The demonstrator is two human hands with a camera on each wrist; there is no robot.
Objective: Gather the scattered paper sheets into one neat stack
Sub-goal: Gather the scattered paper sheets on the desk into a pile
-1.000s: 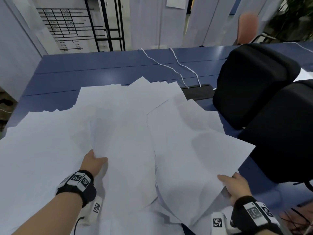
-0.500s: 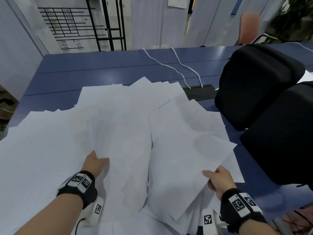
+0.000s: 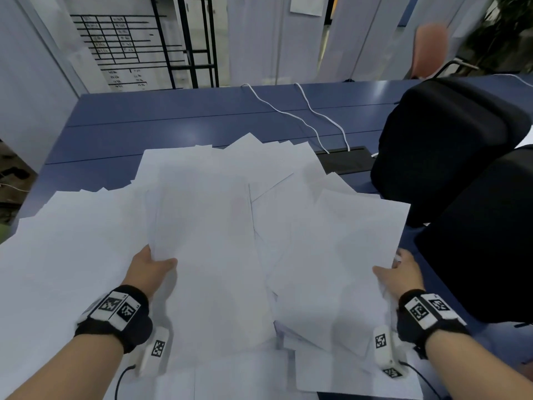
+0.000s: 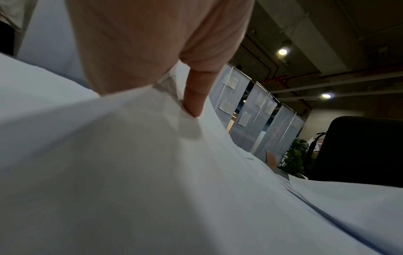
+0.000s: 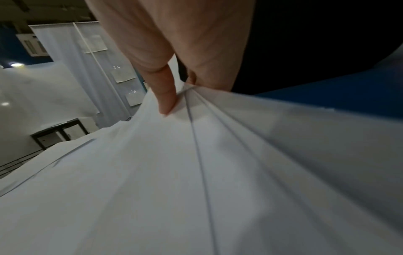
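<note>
The right hand (image 3: 402,277) has swung outward toward the table's (image 3: 202,116) right edge, carrying its pinched paper sheets (image 3: 331,255) flatter and wider. The left hand (image 3: 150,269) stays mid-pile, thumb over the sheets' near edge, pinching them.

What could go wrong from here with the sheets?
1. The right hand pinches several sheets by one edge, fanned and uneven; some could slip out.
2. Sheets overhang the table edge at the right, beside the chairs; a pull could drop them.
3. The left hand grips another bunch; merging may crease them.
</note>
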